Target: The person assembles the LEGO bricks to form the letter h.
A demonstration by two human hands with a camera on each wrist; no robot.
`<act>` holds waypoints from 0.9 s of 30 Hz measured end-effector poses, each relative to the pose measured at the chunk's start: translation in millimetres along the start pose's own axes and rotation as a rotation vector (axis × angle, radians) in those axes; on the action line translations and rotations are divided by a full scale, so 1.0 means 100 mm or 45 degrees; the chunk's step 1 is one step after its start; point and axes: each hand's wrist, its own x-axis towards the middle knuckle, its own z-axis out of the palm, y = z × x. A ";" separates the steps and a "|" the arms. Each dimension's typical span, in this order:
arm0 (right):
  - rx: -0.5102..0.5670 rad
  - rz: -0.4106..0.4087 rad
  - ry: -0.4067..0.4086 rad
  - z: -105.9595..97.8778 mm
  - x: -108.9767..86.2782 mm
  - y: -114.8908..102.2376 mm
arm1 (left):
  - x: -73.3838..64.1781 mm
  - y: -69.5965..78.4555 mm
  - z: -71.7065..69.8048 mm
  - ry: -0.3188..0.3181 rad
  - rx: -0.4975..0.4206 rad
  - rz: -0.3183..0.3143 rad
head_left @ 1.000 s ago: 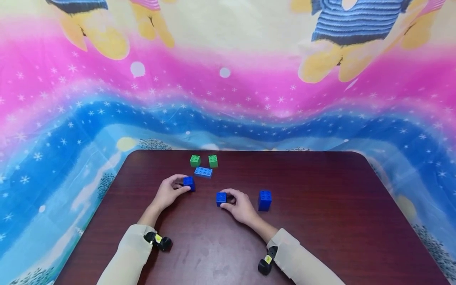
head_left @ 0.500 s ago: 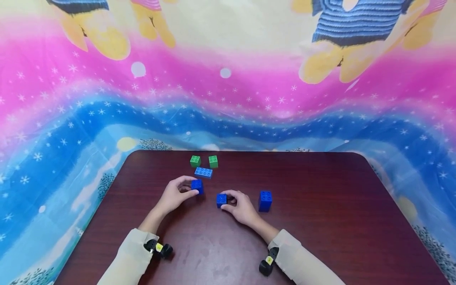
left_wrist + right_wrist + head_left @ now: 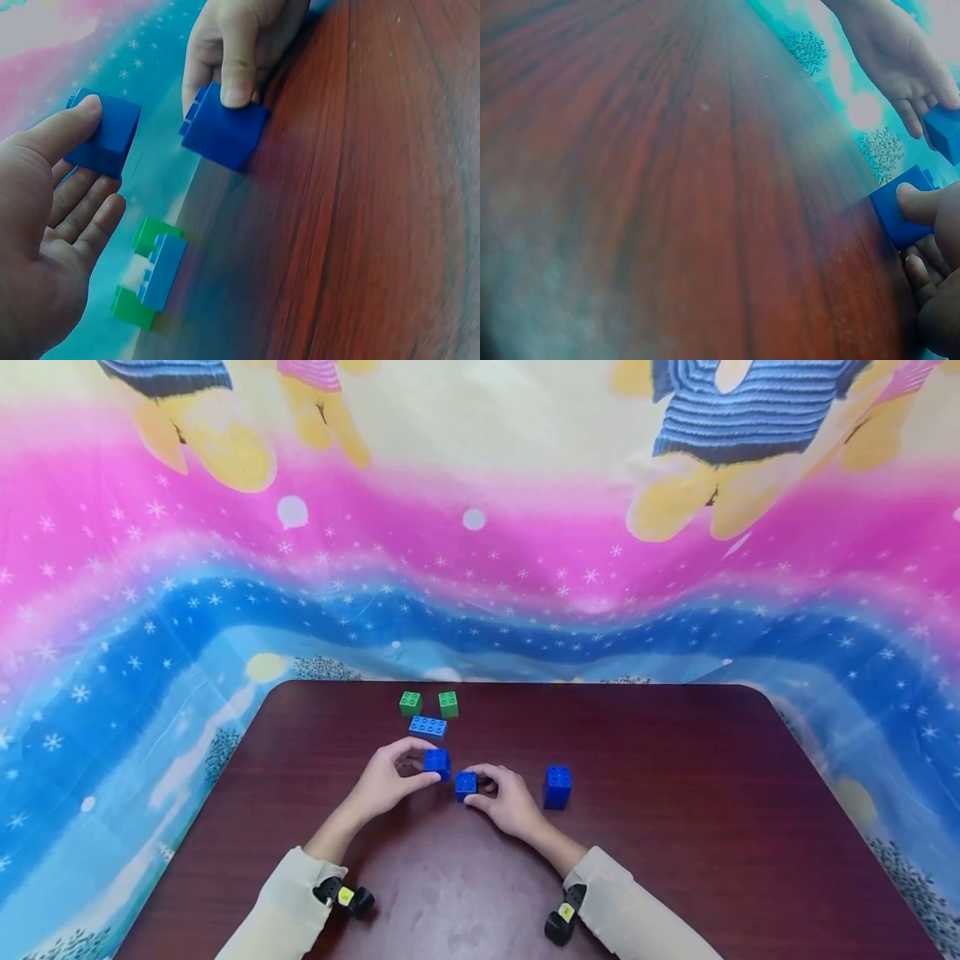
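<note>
My left hand pinches a dark blue toy brick between thumb and fingers; the left wrist view shows this brick raised off the table. Close by on its right, my right hand holds a second dark blue brick, thumb on its near side. In the right wrist view that second brick sits low, at or near the tabletop. A narrow gap separates the two bricks. To the right of the right hand stands a taller dark blue block, studs up, touched by neither hand.
Behind the left hand lies a light blue long brick. Farther back are two green bricks, one left and one right. The dark red-brown table ends at a patterned cloth backdrop.
The left hand has carried its blue brick rightward and slightly nearer, close to the other held brick. My right hand stays almost still, and the bricks on the table keep their places.
</note>
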 end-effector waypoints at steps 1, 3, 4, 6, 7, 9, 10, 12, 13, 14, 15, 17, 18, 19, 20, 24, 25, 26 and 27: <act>0.001 0.000 0.000 0.00 0.00 0.00 | 0.00 0.01 0.02 -0.006 -0.002 -0.002; 0.001 -0.005 0.004 0.01 0.00 0.01 | 0.00 0.03 0.05 -0.017 0.004 -0.009; 0.001 -0.007 0.008 0.01 0.00 0.01 | 0.00 0.03 0.06 -0.023 0.009 -0.011; -0.001 -0.009 0.014 0.01 0.00 0.01 | 0.01 0.03 0.08 -0.036 0.016 -0.015; -0.003 -0.010 0.018 0.01 0.00 0.00 | 0.01 0.04 0.09 -0.041 0.018 -0.013; -0.006 -0.011 0.022 0.01 0.00 0.01 | 0.01 0.04 0.11 -0.052 0.022 -0.009; -0.006 -0.013 0.023 0.01 0.00 0.01 | 0.01 0.03 0.12 -0.057 0.016 -0.008; -0.009 -0.014 0.021 0.01 0.00 0.01 | 0.01 0.02 0.14 -0.060 0.001 -0.004; -0.010 -0.015 0.020 0.01 0.00 0.01 | 0.01 0.02 0.14 -0.059 -0.005 -0.002; -0.009 -0.015 0.019 0.01 0.00 0.01 | 0.01 0.01 0.16 -0.058 -0.010 0.001; -0.011 -0.022 0.020 0.01 0.00 0.01 | 0.01 0.00 0.17 -0.057 -0.012 0.006; -0.018 -0.036 0.022 0.01 0.00 0.02 | 0.02 -0.01 0.19 -0.057 -0.004 0.025; -0.018 -0.044 0.025 0.01 0.00 0.02 | 0.02 -0.01 0.20 -0.059 0.003 0.034; -0.017 -0.049 0.028 0.01 0.00 0.02 | 0.02 -0.02 0.21 -0.062 0.007 0.048; -0.014 -0.054 0.031 0.01 0.00 0.02 | 0.02 -0.02 0.22 -0.066 0.014 0.055; -0.002 -0.057 0.045 0.01 0.00 0.02 | 0.03 -0.04 0.25 -0.077 0.033 0.059; -0.001 -0.054 0.047 0.02 0.00 0.02 | 0.03 -0.04 0.26 -0.078 0.036 0.058; 0.000 -0.053 0.049 0.02 0.00 0.02 | 0.03 -0.05 0.26 -0.077 0.041 0.052; -0.003 -0.049 0.049 0.02 0.00 0.02 | 0.03 -0.05 0.27 -0.076 0.045 0.051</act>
